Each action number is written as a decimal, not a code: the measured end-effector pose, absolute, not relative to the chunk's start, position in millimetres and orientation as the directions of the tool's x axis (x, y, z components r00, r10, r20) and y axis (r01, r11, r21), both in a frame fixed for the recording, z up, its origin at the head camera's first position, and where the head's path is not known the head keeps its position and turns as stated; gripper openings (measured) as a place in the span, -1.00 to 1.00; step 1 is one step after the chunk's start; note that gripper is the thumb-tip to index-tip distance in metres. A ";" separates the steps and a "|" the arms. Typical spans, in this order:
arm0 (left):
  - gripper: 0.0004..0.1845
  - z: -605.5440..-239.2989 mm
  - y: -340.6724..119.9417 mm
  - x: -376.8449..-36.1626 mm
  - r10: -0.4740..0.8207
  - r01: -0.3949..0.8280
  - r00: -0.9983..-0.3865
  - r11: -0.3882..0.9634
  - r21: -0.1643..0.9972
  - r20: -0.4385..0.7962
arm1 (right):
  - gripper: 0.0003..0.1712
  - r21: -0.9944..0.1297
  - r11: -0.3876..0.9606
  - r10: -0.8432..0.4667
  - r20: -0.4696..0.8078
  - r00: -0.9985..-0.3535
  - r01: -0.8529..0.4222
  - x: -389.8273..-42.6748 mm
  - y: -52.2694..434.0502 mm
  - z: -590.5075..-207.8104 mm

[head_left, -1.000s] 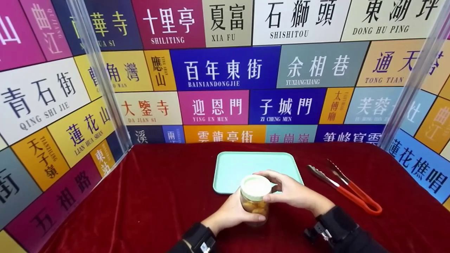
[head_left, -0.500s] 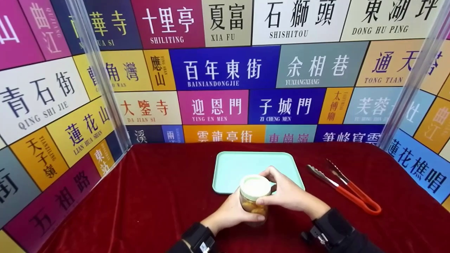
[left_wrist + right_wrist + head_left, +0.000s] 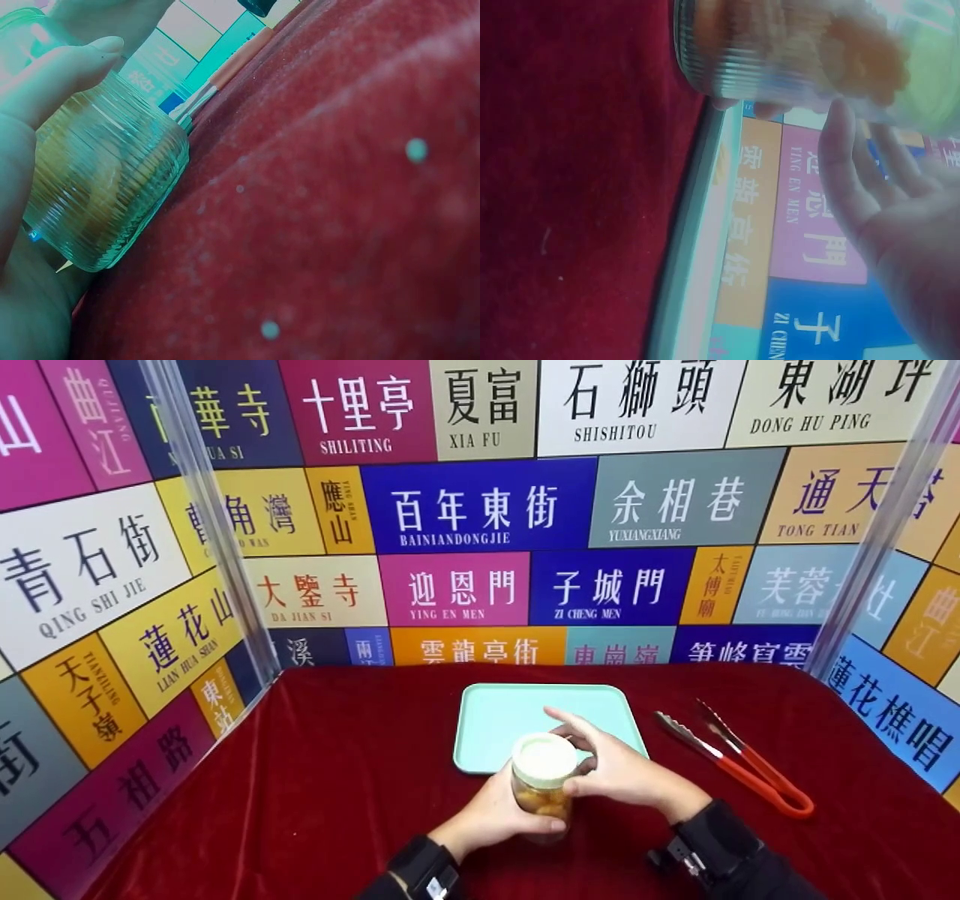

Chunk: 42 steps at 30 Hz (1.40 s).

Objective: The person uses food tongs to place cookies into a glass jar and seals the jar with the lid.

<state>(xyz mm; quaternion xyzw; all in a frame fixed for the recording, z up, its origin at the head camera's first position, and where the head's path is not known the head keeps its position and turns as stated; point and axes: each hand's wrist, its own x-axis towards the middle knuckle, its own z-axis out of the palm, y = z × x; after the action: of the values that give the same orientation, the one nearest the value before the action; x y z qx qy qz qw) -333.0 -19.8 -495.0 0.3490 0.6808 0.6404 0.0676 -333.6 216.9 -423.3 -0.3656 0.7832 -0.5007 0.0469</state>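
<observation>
In the head view, a ribbed glass jar (image 3: 541, 801) with yellowish-brown pieces inside stands upright or nearly so, with a pale green lid (image 3: 545, 757) on it. My left hand (image 3: 491, 814) grips the jar's body from the left, its thumb across the near side. Around the lid's right side my right hand (image 3: 622, 772) has its thumb at the near edge and curled fingers at the far edge; its index finger points away, off the lid. The left wrist view shows the jar's ribbed glass (image 3: 120, 172) under the thumb. Part of the lid (image 3: 934, 82) shows in the right wrist view.
A mint green tray (image 3: 487, 720) lies just beyond the jar. To its right are tongs (image 3: 754, 776) with red handles and metal tips. Dark red cloth (image 3: 315, 787) covers the table, and panels with printed characters (image 3: 480, 506) stand around its back and sides.
My right hand first turned at the lid, its thumb moving left along the near edge. Now the thumb is back to the right and the index finger has lifted away. The left hand stays put.
</observation>
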 end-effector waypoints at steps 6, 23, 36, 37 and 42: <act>-0.07 -495.4 -19.9 -332.6 0.552 0.383 -0.764 -0.031 0.923 0.335 | -0.27 -0.797 0.262 -0.646 0.273 -0.712 -0.544 -333.6 219.0 -425.2; -0.04 -494.1 -19.9 -331.8 0.548 0.356 -0.778 -0.020 0.934 0.308 | -0.26 -0.763 0.422 -0.427 0.310 -0.850 -0.490 -323.3 194.0 -424.6; -0.04 -494.9 -19.8 -331.5 0.540 0.357 -0.785 -0.008 0.934 0.304 | 0.07 -0.746 0.407 -0.490 0.309 -0.815 -0.527 -325.3 202.2 -419.9; -0.04 -494.8 -19.6 -331.6 0.542 0.358 -0.782 -0.011 0.934 0.307 | 0.11 -0.754 0.380 -0.521 0.305 -0.798 -0.536 -326.6 205.0 -419.6; -0.06 -495.3 -20.2 -332.9 0.547 0.375 -0.779 0.016 0.927 0.306 | -0.06 -0.778 0.305 -0.621 0.276 -0.734 -0.550 -330.7 214.1 -421.4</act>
<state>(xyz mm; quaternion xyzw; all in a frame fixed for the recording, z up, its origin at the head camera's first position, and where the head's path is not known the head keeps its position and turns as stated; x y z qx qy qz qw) -332.9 -20.2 -495.3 0.3248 0.7093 0.6218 0.0692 -330.7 214.1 -421.4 -0.3627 0.8069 -0.4647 0.0381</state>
